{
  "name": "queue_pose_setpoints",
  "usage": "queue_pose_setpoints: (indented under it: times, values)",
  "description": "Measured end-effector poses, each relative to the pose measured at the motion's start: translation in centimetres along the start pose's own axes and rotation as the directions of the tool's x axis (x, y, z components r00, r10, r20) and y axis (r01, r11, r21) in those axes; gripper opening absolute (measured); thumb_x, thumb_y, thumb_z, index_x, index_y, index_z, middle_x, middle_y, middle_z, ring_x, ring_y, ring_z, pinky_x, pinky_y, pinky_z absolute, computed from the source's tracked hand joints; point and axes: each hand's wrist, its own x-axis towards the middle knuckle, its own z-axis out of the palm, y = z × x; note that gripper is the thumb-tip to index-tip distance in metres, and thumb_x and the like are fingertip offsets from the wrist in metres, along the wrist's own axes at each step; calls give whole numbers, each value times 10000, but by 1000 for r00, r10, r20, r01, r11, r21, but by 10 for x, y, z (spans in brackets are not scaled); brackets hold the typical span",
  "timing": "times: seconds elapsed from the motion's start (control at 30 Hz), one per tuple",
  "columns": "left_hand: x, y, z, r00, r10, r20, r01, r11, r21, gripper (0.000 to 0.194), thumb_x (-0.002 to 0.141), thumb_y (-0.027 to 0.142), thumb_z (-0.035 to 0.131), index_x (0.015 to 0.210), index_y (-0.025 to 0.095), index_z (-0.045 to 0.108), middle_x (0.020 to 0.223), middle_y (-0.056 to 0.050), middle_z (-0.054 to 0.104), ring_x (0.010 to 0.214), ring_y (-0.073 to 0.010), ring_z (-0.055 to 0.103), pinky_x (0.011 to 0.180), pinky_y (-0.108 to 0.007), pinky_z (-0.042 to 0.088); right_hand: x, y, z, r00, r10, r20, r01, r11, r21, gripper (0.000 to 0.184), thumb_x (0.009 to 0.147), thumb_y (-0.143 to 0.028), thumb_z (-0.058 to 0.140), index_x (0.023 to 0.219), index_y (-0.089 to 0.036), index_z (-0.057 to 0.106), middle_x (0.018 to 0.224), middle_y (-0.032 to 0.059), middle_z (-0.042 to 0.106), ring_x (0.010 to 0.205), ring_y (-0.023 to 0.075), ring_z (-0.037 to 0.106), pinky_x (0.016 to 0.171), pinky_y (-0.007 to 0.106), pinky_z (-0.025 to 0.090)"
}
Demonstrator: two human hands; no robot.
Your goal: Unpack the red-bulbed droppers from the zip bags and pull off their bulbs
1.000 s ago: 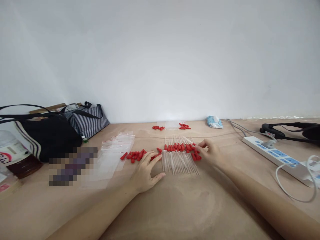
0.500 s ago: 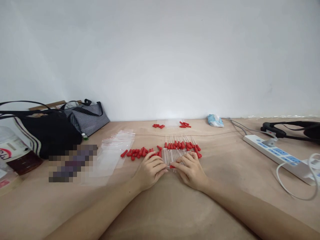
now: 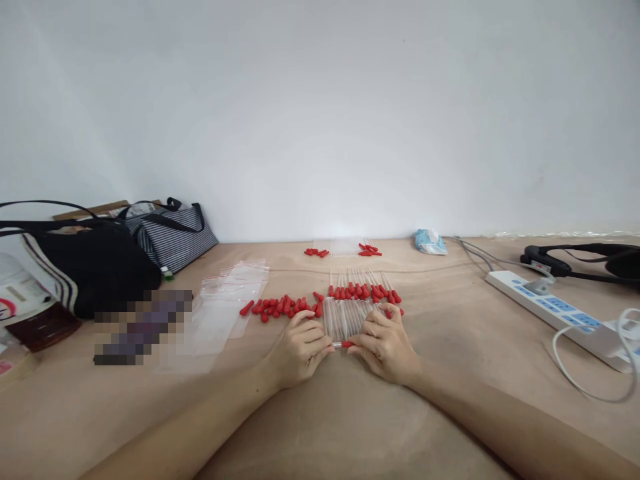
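My left hand (image 3: 299,350) and my right hand (image 3: 386,343) meet at the table's middle, fingers curled. Between their fingertips they pinch a clear glass tube with a red cap (image 3: 344,345), held sideways. Just beyond lies a row of several clear glass tubes (image 3: 346,316). Behind that row stands a line of tubes with red caps fitted (image 3: 364,291). A heap of loose red caps (image 3: 280,307) lies left of the tubes, close to my left hand.
Clear zip bags (image 3: 225,303) lie left of the caps. Two bags, one black (image 3: 95,267), one striped (image 3: 173,237), sit far left. More capped tubes (image 3: 344,251) lie by the wall. A white power strip (image 3: 555,310) and cables are at the right.
My right hand left the capped tubes at the right and came in to the middle. Both hands now pinch one tube and have drawn it slightly nearer to me.
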Motion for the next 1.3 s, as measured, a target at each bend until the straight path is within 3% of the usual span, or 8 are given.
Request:
queue_pose_setpoints:
  times: [0.17,0.3,0.53,0.63,0.8,1.13,1.23,1.3]
  values:
    - [-3,-3,-3,1000,-21,4,21,999,-35,156,831,177,457,723,171,568,644,3,576,675,-117,530,826,-346,391,-2,0,-3,1000,13,14,-13,1000,7,197,804,-260,501,668,-206,631,552,-14,505,665,129,435,814,401,246]
    - [-12,-8,-7,986,-165,-21,166,986,15,168,848,194,431,785,168,584,649,-7,547,614,-111,507,644,-261,427,-7,14,-8,970,232,-69,-226,970,88,191,822,-255,475,753,-196,643,642,18,537,663,133,463,718,340,340]
    - [-1,-7,6,921,-387,-44,386,922,-16,358,859,131,301,1188,123,441,802,-36,464,710,-105,511,689,-222,453,-16,61,-23,775,631,21,-613,743,268,298,809,-317,428,1009,-170,592,792,61,543,711,158,528,605,280,439]
    - [13,-10,16,903,-419,-93,418,908,-32,306,826,107,347,1078,148,516,791,-30,477,698,-111,509,663,-227,454,-21,72,-27,657,744,120,-749,628,211,316,771,-342,455,1000,-153,562,707,29,566,572,131,507,514,250,408]
    - [28,-13,29,898,-426,-109,427,904,-18,189,742,35,400,760,154,545,728,-10,495,605,-105,496,579,-223,435,-20,75,-31,599,779,184,-796,605,28,207,706,-371,511,751,-187,593,689,9,607,521,115,477,492,235,341]
    - [27,-5,32,950,-311,-14,307,946,-108,108,749,197,510,805,134,579,811,-56,535,681,-129,544,615,-244,481,-16,71,-23,798,593,112,-587,805,-84,278,741,-455,502,674,-228,647,748,26,645,789,205,532,723,336,336]
    - [27,-4,28,955,-293,39,295,946,-132,204,731,272,554,859,117,590,861,-79,543,743,-155,556,679,-282,494,-16,77,-22,732,678,67,-672,734,-92,329,759,-470,461,699,-215,660,790,45,639,773,196,549,700,316,345]
    - [26,-3,26,961,-267,76,276,948,-162,317,695,339,602,900,98,588,903,-99,542,797,-178,557,729,-310,493,-15,86,-22,613,789,44,-783,614,-101,327,772,-441,438,754,-201,660,822,53,641,761,185,562,670,292,354]
